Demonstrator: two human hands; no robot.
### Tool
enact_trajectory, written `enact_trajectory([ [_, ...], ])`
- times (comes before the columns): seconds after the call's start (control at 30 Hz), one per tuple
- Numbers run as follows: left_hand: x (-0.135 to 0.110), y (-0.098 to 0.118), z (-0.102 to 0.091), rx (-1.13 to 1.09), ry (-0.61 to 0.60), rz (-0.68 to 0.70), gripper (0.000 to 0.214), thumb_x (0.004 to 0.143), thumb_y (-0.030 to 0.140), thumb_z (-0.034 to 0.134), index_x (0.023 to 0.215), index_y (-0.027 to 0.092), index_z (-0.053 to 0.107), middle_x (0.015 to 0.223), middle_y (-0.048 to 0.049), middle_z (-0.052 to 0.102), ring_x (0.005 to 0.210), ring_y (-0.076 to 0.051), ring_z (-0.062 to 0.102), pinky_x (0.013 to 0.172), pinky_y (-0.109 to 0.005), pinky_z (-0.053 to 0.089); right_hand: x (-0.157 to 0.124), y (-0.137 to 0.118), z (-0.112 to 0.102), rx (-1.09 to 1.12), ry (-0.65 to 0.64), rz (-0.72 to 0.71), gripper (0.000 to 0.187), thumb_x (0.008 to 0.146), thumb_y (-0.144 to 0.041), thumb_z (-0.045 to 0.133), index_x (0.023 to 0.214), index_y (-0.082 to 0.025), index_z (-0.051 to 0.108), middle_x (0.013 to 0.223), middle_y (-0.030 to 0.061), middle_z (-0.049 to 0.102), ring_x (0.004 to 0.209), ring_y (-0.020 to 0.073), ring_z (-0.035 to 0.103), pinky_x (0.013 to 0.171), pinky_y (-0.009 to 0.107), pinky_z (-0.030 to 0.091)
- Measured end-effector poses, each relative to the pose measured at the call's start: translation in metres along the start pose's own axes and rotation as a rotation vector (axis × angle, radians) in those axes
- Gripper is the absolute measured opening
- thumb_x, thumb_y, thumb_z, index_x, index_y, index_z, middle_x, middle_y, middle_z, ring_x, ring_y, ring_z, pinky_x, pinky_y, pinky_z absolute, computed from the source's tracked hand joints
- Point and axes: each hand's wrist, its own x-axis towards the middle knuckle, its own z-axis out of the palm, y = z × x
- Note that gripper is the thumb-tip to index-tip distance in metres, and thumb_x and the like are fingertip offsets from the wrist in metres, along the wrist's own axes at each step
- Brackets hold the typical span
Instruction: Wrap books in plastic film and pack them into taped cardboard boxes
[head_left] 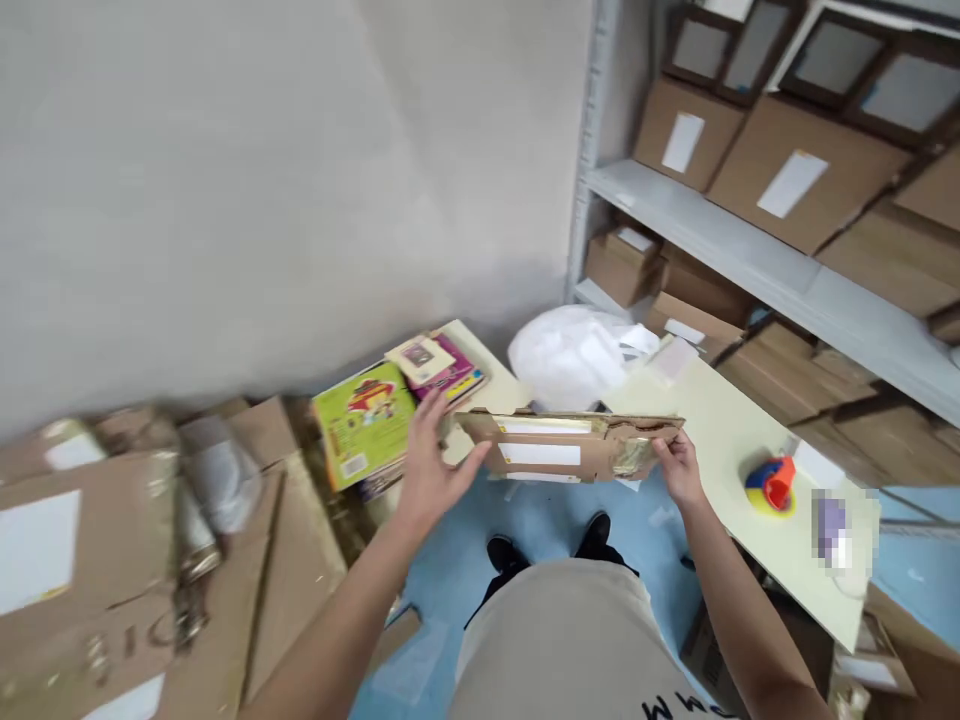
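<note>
From where I stand, the person is holding up a long, narrow brown cardboard pack with white paper labels and clear tape [598, 452] in front of the body, over the gap between the waist and the cream tabletop [724, 425]. The right hand [679, 468] grasps its right end, thumb on the near face. The left hand [442, 465] is at the other end with fingers and thumb spread wide; the thumb seems to touch the lower left edge, though I can't tell whether it bears any weight. I'd judge the step in hand to be turning or inspecting the pack, and the next move to call for a firmer left-hand hold, or a steady right one if the left lets go. Beyond the left fingers lies a green book with a cartoon cover [367, 415]; a crumpled white plastic bag [566, 355] sits on the far side, partly behind the pack. Farther right stands a red, blue and yellow tape dispenser [771, 486], and beside it a purple item is lost in a pixelated patch. The right fingertips are hidden behind the cardboard, the label writing is unreadable, and whether the pack is one box or several layers is unclear. The brown cartons at near left [112, 540] are blurred and cut off.
</note>
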Motion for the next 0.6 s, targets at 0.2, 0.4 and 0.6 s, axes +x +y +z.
enact_trajectory([
  [0.2, 0.009, 0.106, 0.178, 0.114, -0.549, 0.454, 0.038, 0.091, 0.033, 0.057, 0.128, 0.029, 0.061, 0.141, -0.012, 0.056, 0.136, -0.034, 0.046, 0.115, -0.054, 0.027, -0.024, 0.038, -0.155, 0.016, 0.268, 0.034, 0.036, 0.075, -0.055, 0.072, 0.092, -0.025, 0.064, 0.09, 0.0069, 0.076, 0.085, 0.0251, 0.071, 0.083, 0.044, 0.056],
  [0.4, 0.011, 0.145, 0.289, 0.064, -0.649, 0.528, 0.026, 0.097, 0.025, 0.044, 0.106, 0.026, 0.068, 0.119, -0.0097, 0.067, 0.122, -0.027, 0.056, 0.109, -0.049, 0.026, -0.017, 0.052, -0.209, 0.059, 0.476, 0.05, 0.035, 0.074, -0.052, 0.072, 0.091, -0.024, 0.062, 0.09, 0.0078, 0.074, 0.087, 0.0259, 0.07, 0.084, 0.045, 0.055],
  [0.6, 0.026, 0.143, 0.344, 0.011, -0.679, 0.649, 0.024, 0.097, 0.024, 0.045, 0.086, 0.024, 0.066, 0.098, -0.0064, 0.069, 0.105, -0.023, 0.06, 0.095, -0.041, 0.032, -0.001, 0.062, -0.221, 0.007, 0.557, 0.094, 0.045, 0.077, -0.06, 0.066, 0.101, -0.023, 0.06, 0.103, 0.0101, 0.071, 0.101, 0.0265, 0.066, 0.093, 0.046, 0.052],
])
